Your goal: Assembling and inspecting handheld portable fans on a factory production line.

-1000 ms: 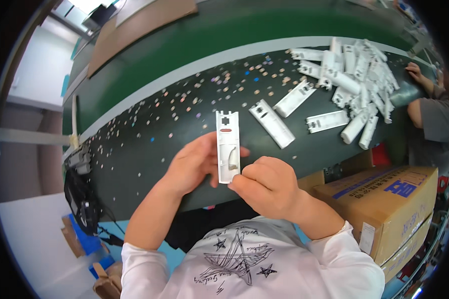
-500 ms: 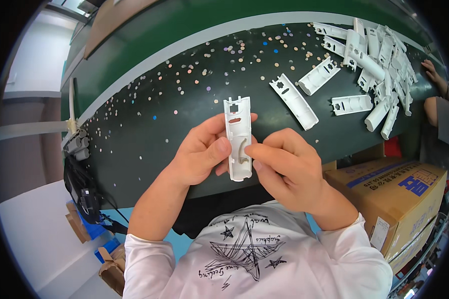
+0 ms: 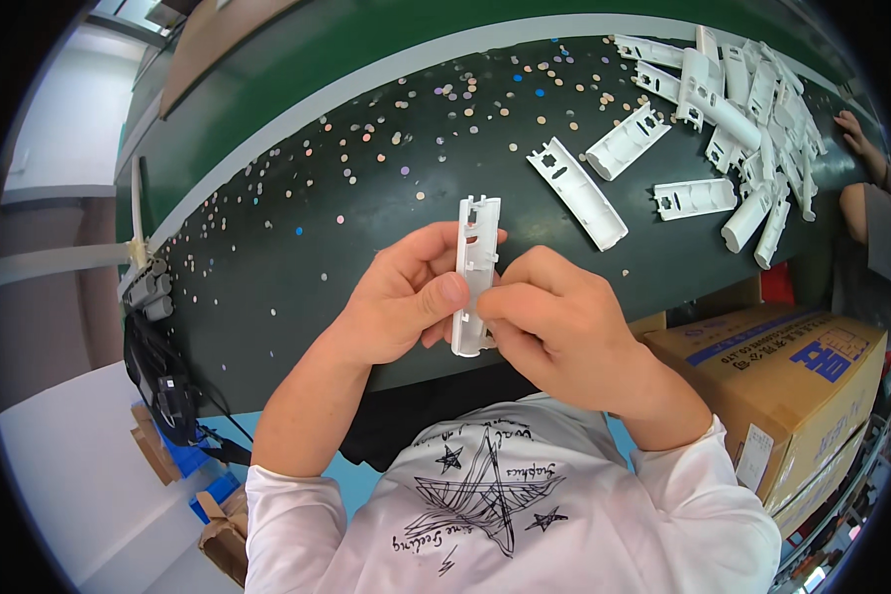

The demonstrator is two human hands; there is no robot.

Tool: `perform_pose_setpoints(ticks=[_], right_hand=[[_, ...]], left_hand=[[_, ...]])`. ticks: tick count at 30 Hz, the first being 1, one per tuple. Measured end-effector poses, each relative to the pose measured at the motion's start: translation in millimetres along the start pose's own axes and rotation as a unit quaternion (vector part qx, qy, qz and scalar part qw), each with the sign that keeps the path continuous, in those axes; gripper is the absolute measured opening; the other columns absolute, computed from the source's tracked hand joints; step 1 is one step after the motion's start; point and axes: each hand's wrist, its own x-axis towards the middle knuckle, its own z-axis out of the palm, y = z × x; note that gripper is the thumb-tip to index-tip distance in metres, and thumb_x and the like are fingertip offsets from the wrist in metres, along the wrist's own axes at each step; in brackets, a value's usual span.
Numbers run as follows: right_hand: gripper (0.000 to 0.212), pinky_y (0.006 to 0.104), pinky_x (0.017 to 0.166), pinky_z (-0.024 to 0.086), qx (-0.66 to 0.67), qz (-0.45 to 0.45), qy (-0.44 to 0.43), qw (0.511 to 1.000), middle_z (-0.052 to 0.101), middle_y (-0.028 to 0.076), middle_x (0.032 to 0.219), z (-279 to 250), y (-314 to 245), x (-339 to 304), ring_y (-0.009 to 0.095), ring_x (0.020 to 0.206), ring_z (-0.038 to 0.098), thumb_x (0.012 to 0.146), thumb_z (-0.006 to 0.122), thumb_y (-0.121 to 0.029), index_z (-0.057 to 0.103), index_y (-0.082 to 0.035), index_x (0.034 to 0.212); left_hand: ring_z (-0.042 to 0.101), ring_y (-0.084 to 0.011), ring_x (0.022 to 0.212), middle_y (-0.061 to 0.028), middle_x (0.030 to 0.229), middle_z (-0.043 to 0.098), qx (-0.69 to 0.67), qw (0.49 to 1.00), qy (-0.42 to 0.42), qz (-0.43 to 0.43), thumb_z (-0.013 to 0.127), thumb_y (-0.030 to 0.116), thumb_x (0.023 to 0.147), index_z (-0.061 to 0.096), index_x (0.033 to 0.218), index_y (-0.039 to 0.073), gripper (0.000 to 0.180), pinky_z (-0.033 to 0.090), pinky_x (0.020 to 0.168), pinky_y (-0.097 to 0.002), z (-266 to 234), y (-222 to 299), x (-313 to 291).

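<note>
My left hand point(image 3: 403, 300) is closed round a long white plastic half-shell point(image 3: 476, 269), thumb on its near side and fingers behind. The shell stands nearly upright in view, its hollow side turned partly to the right, with cut-out openings near the top. My right hand point(image 3: 556, 322) has thumb and forefinger pinched together at the lower part of the hollow. A small dark bit shows beside those fingertips, too covered to make out. Beyond my hands lie three loose shells: one slanting shell point(image 3: 581, 195), another point(image 3: 628, 143) behind it and a third point(image 3: 696, 199) to the right.
A heap of white shells point(image 3: 768, 119) covers the table's far right. Small coloured discs point(image 3: 404, 170) are scattered over the dark table point(image 3: 297, 297). A cardboard box point(image 3: 762, 366) stands at right, a black bag point(image 3: 168, 381) at left. Another person's hand point(image 3: 854, 131) rests at the right edge.
The shell has turned in my left hand, its opening now facing more to the right. My right fingertips have moved into the lower hollow, covering the thin curved tan strip seen there before.
</note>
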Motion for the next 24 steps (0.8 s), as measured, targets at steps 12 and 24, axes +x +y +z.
perform_pose_setpoints(ticks=[12, 24], right_hand=[[0.02, 0.038, 0.062, 0.051, -0.13, 0.03, -0.229, 0.964, 0.059, 0.005, 0.078, -74, -11, -38, 0.025, 0.073, 0.061, 0.078, 0.074, -0.016, 0.07, -0.009, 0.096], [0.064, 0.0386, 0.077, 0.056, -0.038, 0.051, 0.048, 0.997, 0.067, 0.017, 0.106, 12, -8, -27, 0.032, 0.091, 0.068, 0.079, 0.078, -0.012, 0.053, -0.001, 0.136]], left_hand=[[0.054, -0.0041, 0.066, -0.0101, 0.104, 0.07, 0.015, 1.0, 0.008, 0.024, 0.054, 0.034, 0.103, 0.046, 0.143, 0.001, 0.052, 0.036, 0.049, -0.0183, -5, -1, 1], [0.07, -0.0227, 0.085, -0.0158, 0.114, 0.064, -0.041, 0.998, 0.025, 0.03, 0.073, 0.018, 0.09, 0.046, 0.13, 0.0, 0.051, 0.058, 0.055, -0.0274, -2, -13, -1]])
